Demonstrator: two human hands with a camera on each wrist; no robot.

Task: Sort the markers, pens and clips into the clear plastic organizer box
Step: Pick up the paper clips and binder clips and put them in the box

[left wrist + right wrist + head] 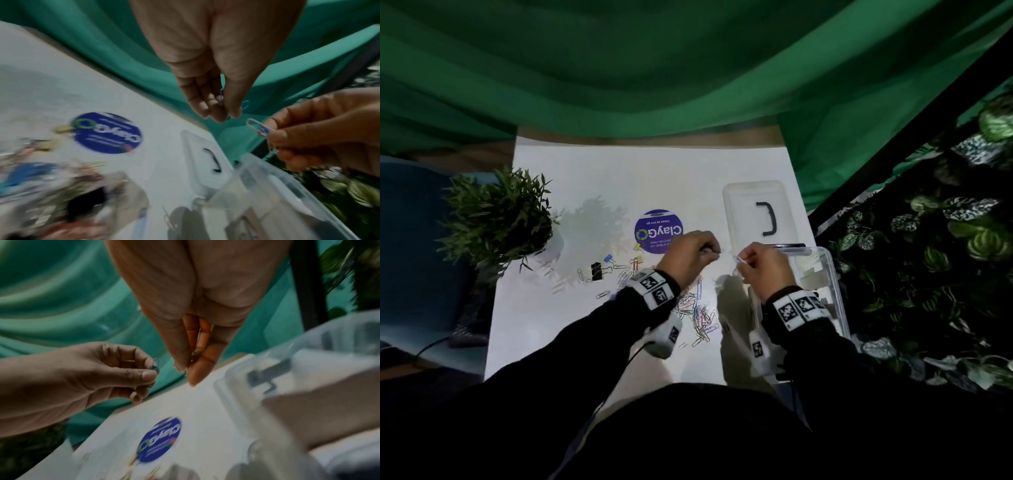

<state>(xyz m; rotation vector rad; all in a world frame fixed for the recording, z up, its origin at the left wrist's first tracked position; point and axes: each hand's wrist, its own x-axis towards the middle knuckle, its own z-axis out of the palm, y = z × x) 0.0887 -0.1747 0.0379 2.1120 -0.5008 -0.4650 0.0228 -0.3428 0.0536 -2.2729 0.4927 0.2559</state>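
My left hand (693,255) is raised above the white table (592,178) and pinches blue paper clips (245,104) between thumb and fingers. My right hand (758,263) hovers close beside it, at the left wall of the clear organizer box (832,274), pinching a small bunch of paper clips (260,129), white and blue. A heap of coloured paper clips (698,315) lies on the table under my wrists. Binder clips, black (596,271), blue (607,258) and yellow (637,247), lie further left. A black pen (787,245) rests across the box's far rim.
The box's clear lid (756,209) with a black handle lies behind the box. A round purple ClayGo sticker (658,231) is on the table's middle. A potted plant (500,219) stands at the left edge. Green cloth hangs behind; leafy plants fill the right.
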